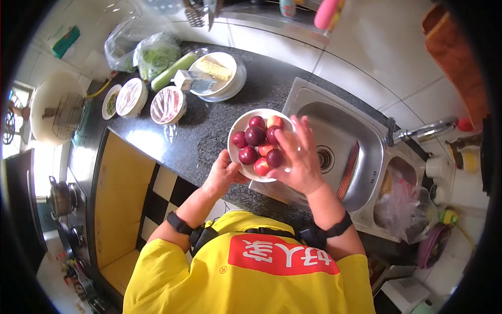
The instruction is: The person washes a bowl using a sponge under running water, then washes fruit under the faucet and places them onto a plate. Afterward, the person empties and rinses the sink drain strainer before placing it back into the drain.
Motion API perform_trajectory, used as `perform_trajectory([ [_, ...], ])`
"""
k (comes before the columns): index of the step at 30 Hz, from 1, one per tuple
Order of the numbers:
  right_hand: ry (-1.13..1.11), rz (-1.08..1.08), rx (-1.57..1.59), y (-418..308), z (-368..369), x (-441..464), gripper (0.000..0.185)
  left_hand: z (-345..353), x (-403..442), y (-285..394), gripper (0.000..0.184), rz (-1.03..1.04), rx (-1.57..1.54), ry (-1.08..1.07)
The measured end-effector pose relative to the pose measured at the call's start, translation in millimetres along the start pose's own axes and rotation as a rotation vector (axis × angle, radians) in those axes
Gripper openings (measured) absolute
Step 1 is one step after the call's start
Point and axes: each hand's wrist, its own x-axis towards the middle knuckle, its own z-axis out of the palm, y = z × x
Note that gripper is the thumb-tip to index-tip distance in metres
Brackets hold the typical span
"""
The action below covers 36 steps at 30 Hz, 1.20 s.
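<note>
A white bowl point(236, 162) holds several dark red and lighter red plums point(255, 135) over the counter's front edge, left of the sink. My left hand point(225, 174) grips the bowl's lower left rim, with the thumb on the rim. At the bowl's right side is my right hand point(299, 157), its fingers spread and raised over the right edge of the fruit. Whether the right fingertips touch a plum or the rim, I cannot tell.
The steel sink point(334, 118) with a faucet point(426, 129) is to the right. Plates of meat point(167, 104), a green gourd point(175, 70), a bowl of yellow food point(226, 62) and bagged greens point(157, 55) stand at the back left. A plastic bag point(402, 206) lies in the small basin.
</note>
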Motion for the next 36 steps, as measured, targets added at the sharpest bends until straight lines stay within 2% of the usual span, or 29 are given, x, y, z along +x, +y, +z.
perform_trajectory([
  [1,-0.024,0.025,0.000,-3.0,-0.7,2.9,0.080,9.4,-1.0,2.7,0.033,-0.013,0.032,-0.008],
  [3,-0.111,0.019,-0.192,-5.6,-6.4,-0.9,0.083,25.7,2.2,-0.4,0.027,-0.030,0.004,-0.003],
  [7,-0.150,0.104,-0.139,-7.3,-27.1,-11.2,0.080,55.7,1.9,-3.2,0.026,-0.045,0.074,-0.048],
  [11,-0.089,0.155,-0.088,12.7,-35.7,-28.8,0.073,76.8,3.4,-3.8,0.028,0.032,0.150,-0.048],
  [17,0.118,0.189,0.057,41.5,-38.2,-52.3,0.071,104.1,8.9,2.5,0.032,0.005,0.237,-0.014],
  [23,0.308,0.236,0.201,65.0,-21.6,-70.6,0.070,124.0,14.4,22.9,0.028,0.035,0.417,0.007],
  [28,0.487,0.244,0.320,70.7,-6.8,-76.0,0.070,127.9,18.5,40.7,0.026,-0.018,0.595,-0.003],
  [36,0.563,0.298,0.466,76.5,0.5,-81.5,0.074,148.9,24.8,57.7,0.024,-0.047,0.790,-0.007],
])
